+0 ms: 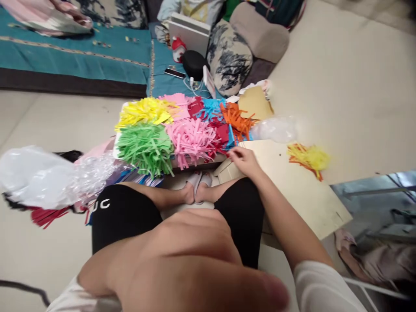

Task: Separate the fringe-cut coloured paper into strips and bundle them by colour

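My left hand (pixel 195 255) looms large and blurred close to the camera, above my lap. Its back and a thumb show, but the rest of its fingers are hidden. My right hand (pixel 244 161) is at the right front of a row of cut-paper fringes, its fingers bent together at the edge of the red paper fringe (pixel 222 135). Whatever they hold is too small to make out. Beside that lie a pink fringe (pixel 193 138), a green fringe (pixel 144 145), a yellow fringe (pixel 146 112), an orange fringe (pixel 237 121) and a blue fringe (pixel 212 109).
A cream board (pixel 289 186) at my right bears a yellow-and-orange fringe (pixel 308 158). Clear plastic bags (pixel 35 175) lie at the left. Behind the fringes, a teal sofa (pixel 120 56) holds a phone (pixel 174 73) and cushions. Another person's foot (pixel 346 242) shows at right.
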The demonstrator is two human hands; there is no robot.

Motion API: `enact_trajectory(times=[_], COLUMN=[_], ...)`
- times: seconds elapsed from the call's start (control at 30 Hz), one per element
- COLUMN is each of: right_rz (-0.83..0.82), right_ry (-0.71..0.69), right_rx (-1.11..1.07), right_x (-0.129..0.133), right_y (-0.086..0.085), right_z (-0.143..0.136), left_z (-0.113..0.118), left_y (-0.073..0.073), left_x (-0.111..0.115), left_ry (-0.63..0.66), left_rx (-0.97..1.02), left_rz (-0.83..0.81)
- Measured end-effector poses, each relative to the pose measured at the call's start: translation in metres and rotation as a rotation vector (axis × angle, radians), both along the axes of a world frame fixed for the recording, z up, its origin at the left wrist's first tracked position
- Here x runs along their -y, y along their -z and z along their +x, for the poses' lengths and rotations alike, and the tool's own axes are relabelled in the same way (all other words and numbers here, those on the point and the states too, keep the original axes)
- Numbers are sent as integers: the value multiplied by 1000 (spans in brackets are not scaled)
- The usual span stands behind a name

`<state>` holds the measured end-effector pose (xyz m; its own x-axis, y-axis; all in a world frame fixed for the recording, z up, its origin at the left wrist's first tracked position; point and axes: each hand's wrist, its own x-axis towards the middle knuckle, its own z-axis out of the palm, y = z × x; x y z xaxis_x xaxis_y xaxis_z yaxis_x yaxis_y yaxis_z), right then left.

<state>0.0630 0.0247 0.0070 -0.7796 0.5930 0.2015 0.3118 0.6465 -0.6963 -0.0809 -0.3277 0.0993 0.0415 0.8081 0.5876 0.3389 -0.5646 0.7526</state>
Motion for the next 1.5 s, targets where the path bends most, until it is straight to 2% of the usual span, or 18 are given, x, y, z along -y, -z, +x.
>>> enact_trajectory(times=[0.13,0.23,0.3,0.37,0.47,0.57,0.63,0.73,0.87,1.0,1.1,1.2,1.33,1.5], right_rz=[34,2,-30,-81,-123,-121,-132,-157,-197,-237,-289,-321,-351,-378], right_ry=[-256,-350,-326,-226,-74,20,65,87,41,-66,-138,-206,-224,-203], right_rx=[211,340,335,282,220,196,188,173,153,176,231,315,283,245], right_x=[10,3,-4,-12,-22,-29,-31,-32,-30,-37,-46,-55,-62,-66], right_y=[-3,-2,0,3,6,5,2,-3,-8,2,14,21,25,26], right_z=[-67,-102,-117,-124,-117,-100,-91,-87,-91,-93,-87,-82,-82,-79], left_z=[4,4,-3,-15,-35,-50,-53,-48,-38,-29,-19,-16,-36,-83], left_y=[-1,17,41,72,122,162,180,193,199,198,187,170,153,140], left_x=[-23,-55,-81,-107,-139,-161,-170,-175,-171,-182,-203,-226,-240,-224], left_ry=[122,54,-95,-267,-392,-520,-546,-490,-406,-228,-56,45,100,44], left_rx=[95,96,100,128,200,191,104,-133,-301,-466,-581,-709,-831,-891], left_rz=[-27,-54,-66,-120,-317,-521,-624,-739,-839,-951,-999,-940,-876,-895])
